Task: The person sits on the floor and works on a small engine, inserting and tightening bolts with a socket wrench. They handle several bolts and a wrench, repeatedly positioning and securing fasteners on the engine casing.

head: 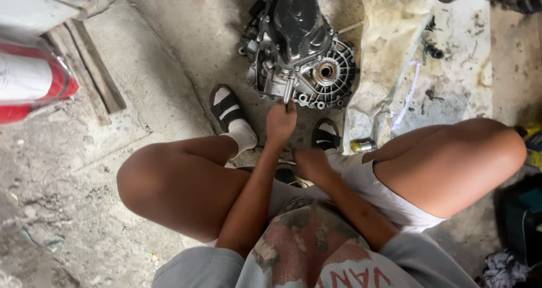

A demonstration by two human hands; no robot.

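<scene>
A grey and black metal gearbox housing point(299, 45) lies on the concrete floor in front of my sandalled feet. My left hand point(280, 123) reaches forward between my knees, its fingertips pinched on a short metal stub point(288, 91) at the housing's near edge. My right hand point(310, 164) hangs low between my thighs with curled fingers, over a dark round object point(287, 176) that is mostly hidden. Whether that hand grips anything is unclear.
A red and white cylinder point(28, 79) and wooden planks point(90, 68) lie at the left. A stained sheet point(451, 79) with small dark parts point(432, 51) lies at the right. A small yellowish can point(363, 145) sits by my right foot, a rag point(502, 268) at the lower right.
</scene>
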